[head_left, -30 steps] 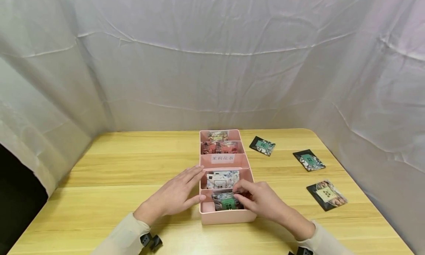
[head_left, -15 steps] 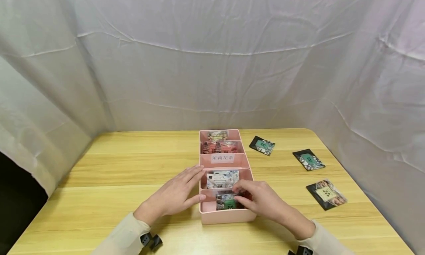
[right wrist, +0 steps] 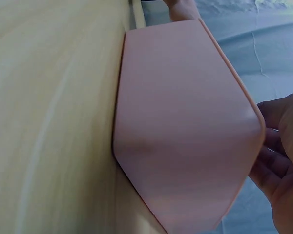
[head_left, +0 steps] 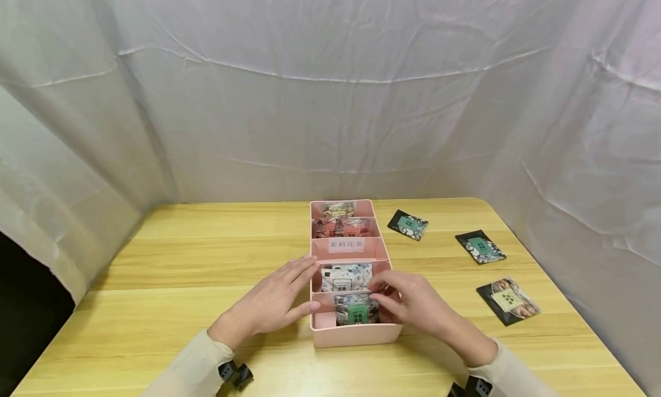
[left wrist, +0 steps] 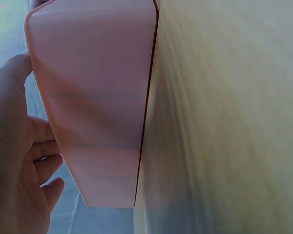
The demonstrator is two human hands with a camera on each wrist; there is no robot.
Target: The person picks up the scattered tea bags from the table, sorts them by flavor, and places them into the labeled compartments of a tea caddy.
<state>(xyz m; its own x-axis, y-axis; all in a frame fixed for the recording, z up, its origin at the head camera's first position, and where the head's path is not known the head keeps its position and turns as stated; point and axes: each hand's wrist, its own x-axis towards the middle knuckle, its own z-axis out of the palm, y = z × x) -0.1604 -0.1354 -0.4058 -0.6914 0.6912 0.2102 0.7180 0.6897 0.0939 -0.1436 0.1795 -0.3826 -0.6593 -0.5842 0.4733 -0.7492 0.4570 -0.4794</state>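
Note:
A long pink divided box (head_left: pixel 356 335) stands on the table between the two hands. Flat along its left wall lies my left hand (head_left: pixel 271 299), fingers straight, thumb at the near rim. The left wrist view shows those fingertips against the rim. My right hand (head_left: pixel 415 302) is over the box's near right corner, index finger and thumb bent and slightly apart at the upper right corner of a green-labelled tea sachet (head_left: pixel 357 313). This sachet leans upright in the nearest compartment. Behind it stand white floral sachets (head_left: pixel 348 277). In the right wrist view, the right fingers overlap the rim.
Farther compartments hold red sachets (head_left: pixel 341 228) and a yellowish sachet (head_left: pixel 338 209). A paper label (head_left: pixel 346 245) marks a middle compartment. On the right, two dark green-labelled sachets (head_left: pixel 408 225) and a brown sachet (head_left: pixel 508 301) lie flat. A pale curtain (head_left: pixel 330 127) surrounds the table.
The right hand has shifted right and slightly up, exposing more of the green-labelled sachet. That sachet's left edge has moved right and its front now shows fully. The left hand stays put.

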